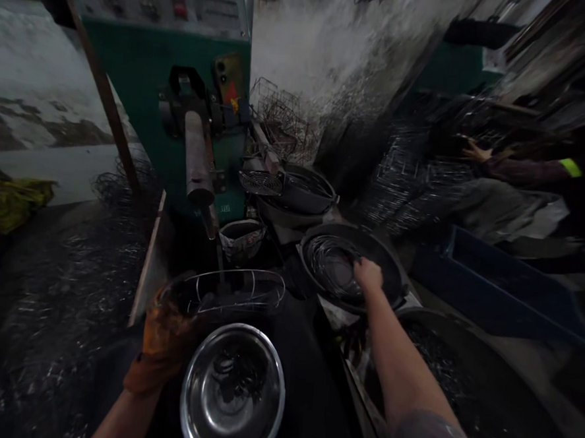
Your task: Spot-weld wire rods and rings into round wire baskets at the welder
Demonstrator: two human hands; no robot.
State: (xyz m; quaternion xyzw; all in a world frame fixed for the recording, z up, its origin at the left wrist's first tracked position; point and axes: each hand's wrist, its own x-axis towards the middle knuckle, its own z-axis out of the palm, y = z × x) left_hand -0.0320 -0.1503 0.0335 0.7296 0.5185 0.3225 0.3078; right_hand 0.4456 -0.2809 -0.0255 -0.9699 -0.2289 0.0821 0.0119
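Note:
My left hand (164, 333), in an orange work glove, is closed on one end of an oval wire frame (252, 289) with thin uprights. Just below the frame sits a shiny metal bowl (207, 399) with small dark metal pieces inside. Bare and stretched forward, my right hand (368, 274) is over a round dark pan (392, 258). Its fingers are closed at the edge of a pile of wire rings (324, 260) and seem to grip a ring; the fingertips are partly hidden.
Ahead stands a green machine (132, 83) with a cylindrical arm (197, 154) and a phone (228, 76) on its front. Another pan (298, 203) lies behind. A blue bin (511, 285) and wire stacks (404, 173) are right, near another person's hand (477, 152). A large tub (500, 390) stands lower right.

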